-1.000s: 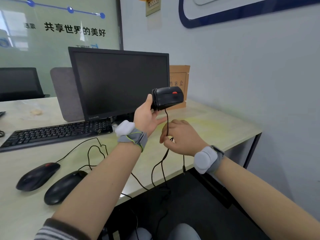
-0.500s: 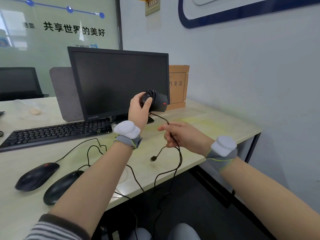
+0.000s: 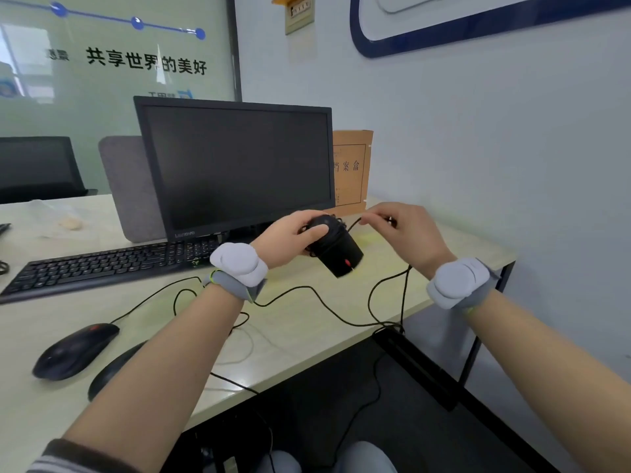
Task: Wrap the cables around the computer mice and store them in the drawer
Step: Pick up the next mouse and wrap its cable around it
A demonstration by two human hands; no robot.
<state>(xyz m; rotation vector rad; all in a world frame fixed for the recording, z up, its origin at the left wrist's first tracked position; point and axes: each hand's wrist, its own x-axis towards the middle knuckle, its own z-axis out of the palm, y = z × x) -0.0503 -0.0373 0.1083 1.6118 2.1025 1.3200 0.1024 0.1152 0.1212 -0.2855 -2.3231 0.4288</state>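
wrists: grey straps, pale padded modules | left sleeve (image 3: 65,459): dark-cuffed, striped, pushed up

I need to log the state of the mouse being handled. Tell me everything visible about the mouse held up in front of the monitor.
The held mouse is black, seemingly matte plastic, with a red scroll wheel. It is lifted above the desk, tilted with its button end down toward the camera. Several turns of its thin black cable circle its body. The left hand grips its rear; the right hand pinches the cable beside it.

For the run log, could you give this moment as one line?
left hand: holds mouse | right hand: winding cable | two mice unwrapped
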